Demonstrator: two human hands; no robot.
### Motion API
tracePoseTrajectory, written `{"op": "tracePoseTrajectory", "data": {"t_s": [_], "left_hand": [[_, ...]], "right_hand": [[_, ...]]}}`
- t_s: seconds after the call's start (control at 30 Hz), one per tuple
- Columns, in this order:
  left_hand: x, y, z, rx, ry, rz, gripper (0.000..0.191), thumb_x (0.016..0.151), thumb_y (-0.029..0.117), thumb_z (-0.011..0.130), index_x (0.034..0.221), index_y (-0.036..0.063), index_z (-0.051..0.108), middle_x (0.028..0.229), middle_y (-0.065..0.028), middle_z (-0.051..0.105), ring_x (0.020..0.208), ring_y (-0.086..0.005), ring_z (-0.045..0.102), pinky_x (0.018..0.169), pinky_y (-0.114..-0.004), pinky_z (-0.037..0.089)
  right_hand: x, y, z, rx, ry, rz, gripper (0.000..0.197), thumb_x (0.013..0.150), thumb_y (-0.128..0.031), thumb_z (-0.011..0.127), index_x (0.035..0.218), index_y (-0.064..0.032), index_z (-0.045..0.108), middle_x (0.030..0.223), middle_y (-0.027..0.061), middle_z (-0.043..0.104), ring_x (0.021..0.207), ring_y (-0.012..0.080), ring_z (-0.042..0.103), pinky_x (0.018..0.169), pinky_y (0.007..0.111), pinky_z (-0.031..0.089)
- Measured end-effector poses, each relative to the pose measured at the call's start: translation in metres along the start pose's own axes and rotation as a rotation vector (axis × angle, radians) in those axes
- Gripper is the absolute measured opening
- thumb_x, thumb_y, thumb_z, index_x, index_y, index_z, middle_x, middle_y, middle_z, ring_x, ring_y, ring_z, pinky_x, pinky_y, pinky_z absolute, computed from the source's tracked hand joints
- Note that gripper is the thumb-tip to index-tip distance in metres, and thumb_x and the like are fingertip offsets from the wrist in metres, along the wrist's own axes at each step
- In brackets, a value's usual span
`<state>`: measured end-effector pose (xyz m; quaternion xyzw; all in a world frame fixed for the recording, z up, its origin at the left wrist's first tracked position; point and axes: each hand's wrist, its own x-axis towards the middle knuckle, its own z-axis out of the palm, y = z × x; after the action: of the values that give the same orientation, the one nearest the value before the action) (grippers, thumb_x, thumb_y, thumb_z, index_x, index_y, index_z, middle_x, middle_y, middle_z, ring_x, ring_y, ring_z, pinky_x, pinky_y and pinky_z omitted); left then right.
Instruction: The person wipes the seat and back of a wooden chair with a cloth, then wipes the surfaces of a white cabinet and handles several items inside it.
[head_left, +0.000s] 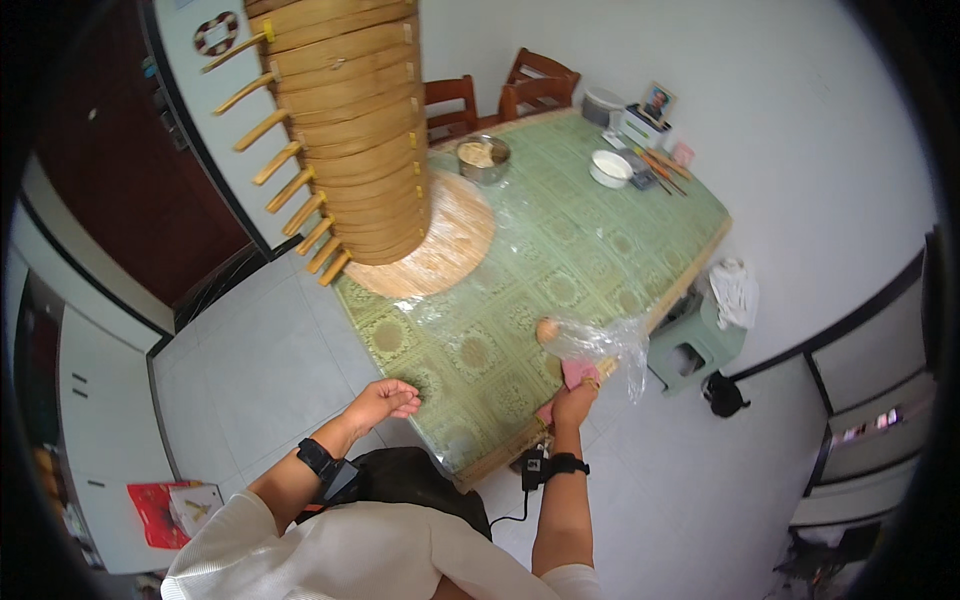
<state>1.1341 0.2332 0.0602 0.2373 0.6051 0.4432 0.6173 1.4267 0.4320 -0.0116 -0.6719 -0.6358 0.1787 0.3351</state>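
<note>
My right hand (574, 405) grips a pink cloth (579, 373) at the near right edge of the table. Just beyond it lies a crumpled clear plastic bag or film (600, 341), partly over the table edge, with a small round tan object (547, 330) at its left end. My left hand (384, 403) is by the table's left edge, fingers curled together, with nothing plainly seen in it. A patterned green cloth under clear plastic covers the table (517, 367). A tall stack of bamboo steamers (360, 150) with protruding handles stands on a round wooden board (457, 240).
A metal pot (484, 159), a white bowl (611, 169), a grey container (602, 107) and tools (664, 166) stand towards the far side. Wooden chairs (536, 86) are behind. A green plastic stool (694, 341) and a small black animal (724, 395) are to the right.
</note>
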Motion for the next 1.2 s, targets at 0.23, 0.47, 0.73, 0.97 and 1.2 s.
{"op": "tracePoseTrajectory", "data": {"t_s": [0.23, 0.47, 0.73, 0.97, 1.2], "left_hand": [[-0.041, -0.013, -0.04, 0.012, 0.069, 0.029, 0.022, 0.092, 0.016, 0.053, 0.107, 0.0005, 0.056, 0.099, -0.0105, 0.062, 0.087, -0.0162, 0.061, 0.078, -0.027, 0.051], [-0.072, -0.056, -0.101, -0.109, 0.136, 0.028, 0.021, 0.091, 0.016, 0.055, 0.107, 0.0022, 0.056, 0.099, -0.0093, 0.063, 0.088, -0.016, 0.062, 0.077, -0.028, 0.05], [-0.124, -0.096, -0.202, -0.284, 0.298, 0.185, 0.024, 0.089, 0.019, 0.058, 0.107, 0.0038, 0.057, 0.098, -0.0064, 0.063, 0.089, -0.0155, 0.062, 0.076, -0.029, 0.05], [-0.197, -0.143, -0.277, -0.382, 0.46, 0.196, 0.03, 0.086, 0.025, 0.059, 0.106, 0.003, 0.057, 0.096, -0.0052, 0.063, 0.084, -0.0133, 0.061, 0.072, -0.026, 0.05], [-0.264, -0.181, -0.309, -0.495, 0.674, 0.271, 0.028, 0.086, 0.026, 0.058, 0.103, 0.0042, 0.058, 0.094, -0.0038, 0.063, 0.084, -0.0114, 0.06, 0.07, -0.024, 0.049]], "right_hand": [[-0.034, -0.008, -0.014, 0.358, 0.01, -0.127, 0.04, 0.093, -0.014, 0.034, 0.124, 0.0087, 0.042, 0.126, 0.0187, 0.046, 0.116, 0.0262, 0.044, 0.1, 0.033, 0.031], [-0.104, -0.017, -0.016, -0.019, -0.221, -0.216, 0.058, 0.077, 0.003, 0.047, 0.132, 0.0076, 0.032, 0.134, 0.0256, 0.037, 0.124, 0.0373, 0.035, 0.105, 0.037, 0.026], [-0.166, -0.036, -0.006, 0.027, -0.342, -0.062, 0.057, 0.081, -0.032, 0.041, 0.128, 0.0007, 0.037, 0.12, 0.0202, 0.046, 0.106, 0.0303, 0.041, 0.095, 0.037, 0.033], [-0.185, -0.099, 0.04, -0.126, -0.64, -0.316, 0.035, 0.09, -0.023, 0.051, 0.114, 0.0019, 0.053, 0.087, 0.0162, 0.063, 0.079, 0.0244, 0.055, 0.072, 0.038, 0.046], [-0.24, -0.294, 0.133, 0.108, -0.991, -0.663, 0.035, 0.089, -0.022, 0.053, 0.114, 0.0021, 0.054, 0.09, 0.0166, 0.063, 0.08, 0.0244, 0.055, 0.074, 0.038, 0.046]]}}
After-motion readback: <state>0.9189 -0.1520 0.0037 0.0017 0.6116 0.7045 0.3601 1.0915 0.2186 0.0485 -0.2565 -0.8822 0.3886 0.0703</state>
